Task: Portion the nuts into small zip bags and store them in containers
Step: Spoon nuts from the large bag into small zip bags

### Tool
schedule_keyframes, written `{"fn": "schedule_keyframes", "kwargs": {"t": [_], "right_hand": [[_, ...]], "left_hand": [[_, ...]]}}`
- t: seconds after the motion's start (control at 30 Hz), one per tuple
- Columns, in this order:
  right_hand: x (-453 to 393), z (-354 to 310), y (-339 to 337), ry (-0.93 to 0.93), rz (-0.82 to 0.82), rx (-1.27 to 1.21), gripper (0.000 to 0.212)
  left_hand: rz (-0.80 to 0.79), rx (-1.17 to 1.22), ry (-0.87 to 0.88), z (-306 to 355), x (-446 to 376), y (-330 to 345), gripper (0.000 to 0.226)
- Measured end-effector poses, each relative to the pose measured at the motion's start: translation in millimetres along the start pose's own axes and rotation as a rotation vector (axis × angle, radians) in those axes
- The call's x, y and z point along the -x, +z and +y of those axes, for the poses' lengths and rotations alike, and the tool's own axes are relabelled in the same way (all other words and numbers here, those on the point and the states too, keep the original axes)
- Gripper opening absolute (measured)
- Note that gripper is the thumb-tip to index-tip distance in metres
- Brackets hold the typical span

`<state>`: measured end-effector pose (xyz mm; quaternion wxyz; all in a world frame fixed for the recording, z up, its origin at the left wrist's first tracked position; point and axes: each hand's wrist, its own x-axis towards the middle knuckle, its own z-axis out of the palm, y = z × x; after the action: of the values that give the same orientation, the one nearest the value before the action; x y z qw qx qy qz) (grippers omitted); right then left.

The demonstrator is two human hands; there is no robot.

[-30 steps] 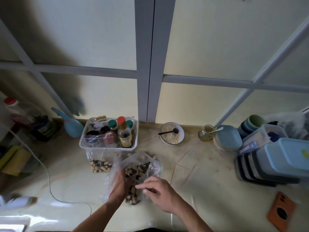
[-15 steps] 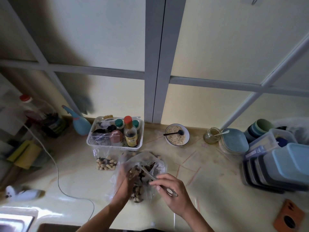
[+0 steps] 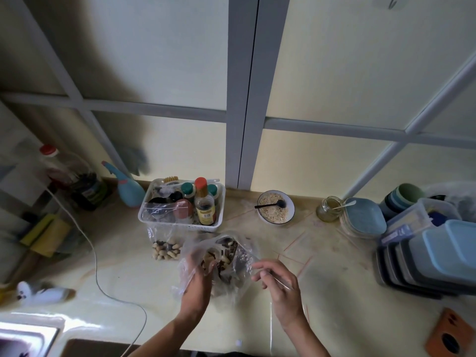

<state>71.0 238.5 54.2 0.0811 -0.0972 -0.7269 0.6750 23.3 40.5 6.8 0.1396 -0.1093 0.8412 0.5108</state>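
Head view: big clear bag of nuts (image 3: 226,264) sits mid-counter (image 3: 334,292), mouth open and facing up. Left hand (image 3: 197,284) is inside the mouth, fingers curled round a few nuts. Right hand (image 3: 280,284) is just right of the bag, thumb and fingers pinching a small empty zip bag (image 3: 273,315), which hangs flat below the wrist toward the near edge.

Second small bag of nuts (image 3: 164,247) already has pale and dark nuts in the bottom; it leans against the front of the white basket (image 3: 180,226) of bottles. Centre bottle (image 3: 204,207) has a red cap and yellow label; print too small to read. No other writing legible anywhere.

Containers (image 3: 438,256): blue-lidded stack on the right side of the counter, well apart from the hands. A lidded clear tub behind it has a printed strip, unreadable.

Bowl of oats (image 3: 275,211) with a dark spoon and a small glass jar (image 3: 329,210) sit by the back wall. White cable (image 3: 98,274) runs across the left part toward the near edge. Orange phone (image 3: 449,333) lies at the near right corner. Bare counter between the big bag and the containers, and between the bag and the cable.
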Motion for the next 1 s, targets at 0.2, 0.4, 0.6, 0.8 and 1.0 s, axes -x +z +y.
{"fn": "schedule_keyframes", "kwargs": {"t": [0.2,0.4,0.6,0.8,1.0], "right_hand": [[-3,10,17,0.189,0.048,0.023,0.020],[-17,23,30,0.595,0.126,-0.176,0.022],[-18,37,22,0.767,0.090,-0.212,0.024],[-17,49,16,0.861,0.170,-0.250,0.025],[-18,57,13,0.686,0.261,-0.162,0.010]], "left_hand": [[0.030,-0.085,0.080,-2,6,9,0.019],[0.061,-0.040,0.204,6,9,8,0.049],[0.159,-0.103,0.205,3,9,8,0.055],[0.089,-0.236,0.020,4,5,8,0.075],[0.029,-0.287,0.243,14,11,9,0.025]]}}
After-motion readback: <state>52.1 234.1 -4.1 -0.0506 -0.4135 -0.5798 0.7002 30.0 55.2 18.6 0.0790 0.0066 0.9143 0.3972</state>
